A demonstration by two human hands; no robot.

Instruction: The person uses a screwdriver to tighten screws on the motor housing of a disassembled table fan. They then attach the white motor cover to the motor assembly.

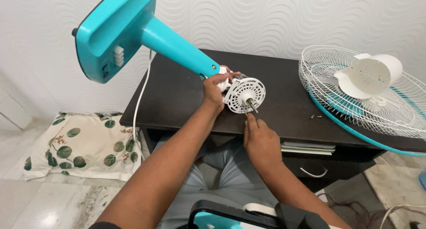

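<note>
A teal table fan body (133, 29) is held up tilted, its base at the upper left and its neck sloping down to a white round motor housing (244, 95) with a metal shaft sticking out. My left hand (215, 89) grips the fan where the neck meets the motor. Just below the motor, my right hand (259, 138) pinches a thin tool whose tip points up at the underside of the housing. Both are above the front of a dark desk (177, 96).
A white wire fan guard with a teal rim (355, 118) lies at the desk's right, with a white motor cover (372, 76) on it. Two small screws (316, 116) rest nearby. A leaf-print pillow (80, 144) lies on the floor at left. A white cord (140, 100) hangs down.
</note>
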